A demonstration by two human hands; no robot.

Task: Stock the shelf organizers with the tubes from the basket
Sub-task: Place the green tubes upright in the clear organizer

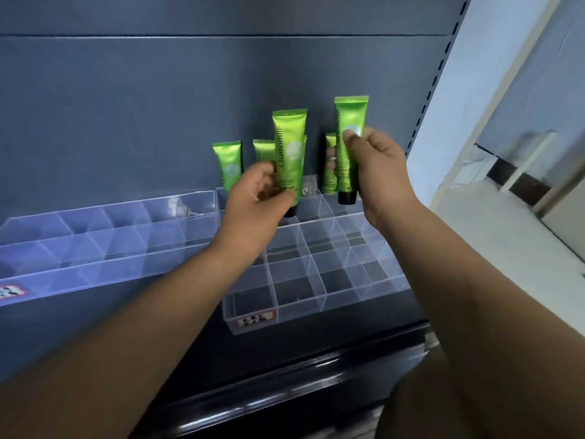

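Two bare forearms reach up from the bottom corners of the frame toward the shelf; below them, at the lower centre, runs the dark glossy shelf edge (316, 384). At centre, the left hand (253, 198) has its fingers (265, 172) curled closed round the lower part of a green tube marked "Chamomile" (289, 147), held upright, black cap down, over the back rows of the right organizer (316, 280); right of centre, the right hand (376, 166) pinches a second green tube (348, 144) between thumb and fingers, closed on its middle, also upright with its black cap down, raised higher than the first. Behind the hands three more green tubes stand upright in the back row against the blue-grey back panel (158, 106): one at far left (227, 166), one partly hidden by the left hand (262, 150), one just left of the raised tube (330, 163); each is glossy green with a pale round mark. At the left of the frame, a long clear organizer (95, 245) shows only see-through compartments; both organizers carry a small red-bordered label at the front.
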